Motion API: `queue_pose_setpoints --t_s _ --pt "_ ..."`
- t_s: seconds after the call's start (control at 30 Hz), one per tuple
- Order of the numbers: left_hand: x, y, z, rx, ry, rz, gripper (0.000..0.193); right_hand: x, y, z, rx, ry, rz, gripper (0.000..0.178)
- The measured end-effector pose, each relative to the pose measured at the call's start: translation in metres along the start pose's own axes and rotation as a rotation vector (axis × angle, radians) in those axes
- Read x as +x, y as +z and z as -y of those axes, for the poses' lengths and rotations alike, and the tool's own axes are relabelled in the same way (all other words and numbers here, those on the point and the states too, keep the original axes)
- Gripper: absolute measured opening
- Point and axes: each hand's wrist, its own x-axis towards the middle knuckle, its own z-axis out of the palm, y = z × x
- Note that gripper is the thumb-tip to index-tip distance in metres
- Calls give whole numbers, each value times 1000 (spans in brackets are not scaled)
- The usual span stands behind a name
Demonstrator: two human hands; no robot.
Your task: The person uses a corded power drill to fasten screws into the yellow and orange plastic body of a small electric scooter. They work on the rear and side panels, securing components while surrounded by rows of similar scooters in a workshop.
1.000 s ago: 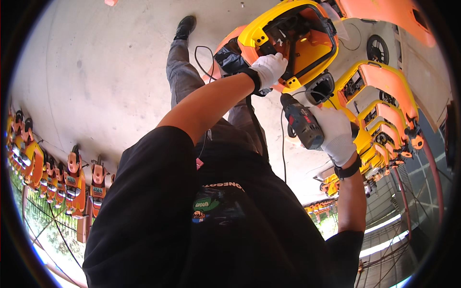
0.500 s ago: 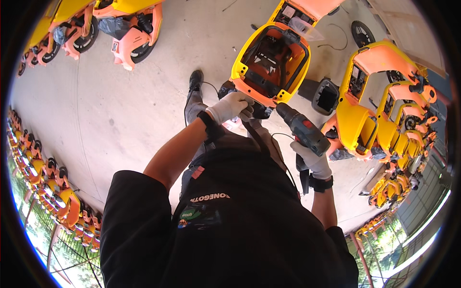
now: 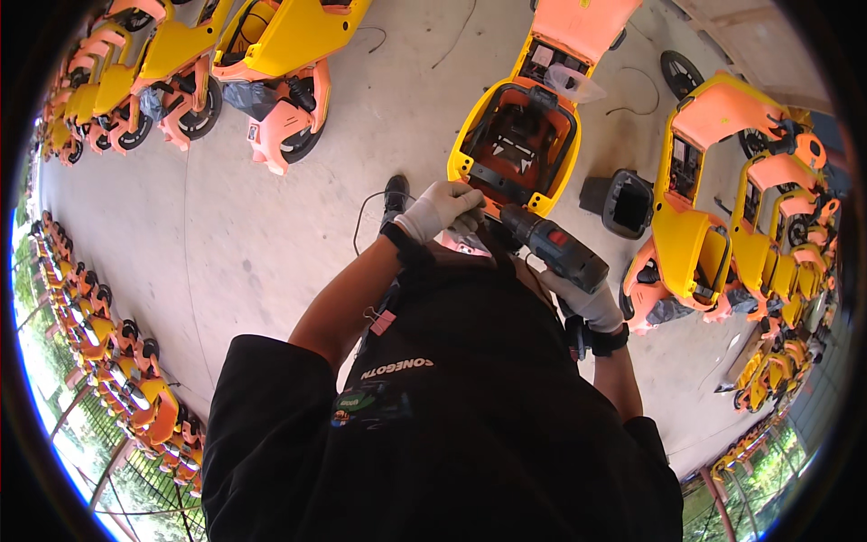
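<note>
In front of me stands a yellow and orange scooter body (image 3: 565, 172) with an open, dark storage compartment in its middle. My left hand (image 3: 441, 210), in a white glove, is at the compartment's near end. Its fingers are pinched together, and whatever lies between them is hidden. Wrapped round the handle of a dark cordless drill (image 3: 564, 253) is my right hand (image 3: 591, 303), also gloved in white. The drill's front end points up and left, close to my left fingertips and the scooter's near edge. Whether its tip touches anything cannot be made out.
A black open bin (image 3: 627, 204) sits on the floor right of the scooter. More yellow and orange scooter bodies (image 3: 691, 235) stand at the right, with others (image 3: 298, 41) at the upper left. A loose wheel (image 3: 681, 72) and a thin cable (image 3: 657, 98) lie at the far right.
The drill has moved left, its front end now nearer my left fingertips. My left hand stays pinched by the scooter's near edge. The whole view has shifted slightly.
</note>
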Motion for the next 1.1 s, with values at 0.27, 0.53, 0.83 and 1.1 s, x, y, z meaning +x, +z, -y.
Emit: queue_pose_setpoints --t_s 0.27,0.53,0.83,1.1 --pt "8 -12 2 -408 83 181 35 2 -2 8 -16 -75 -11 41" --pt "3 -11 -14 -192 110 151 31 3 1 14 -52 -90 -5 42" --pt "-2 -9 -17 -202 143 143 25 1 3 22 -39 -103 -5 40" --pt "1 -7 -12 -104 164 162 24 -2 0 14 -32 -95 0 38"
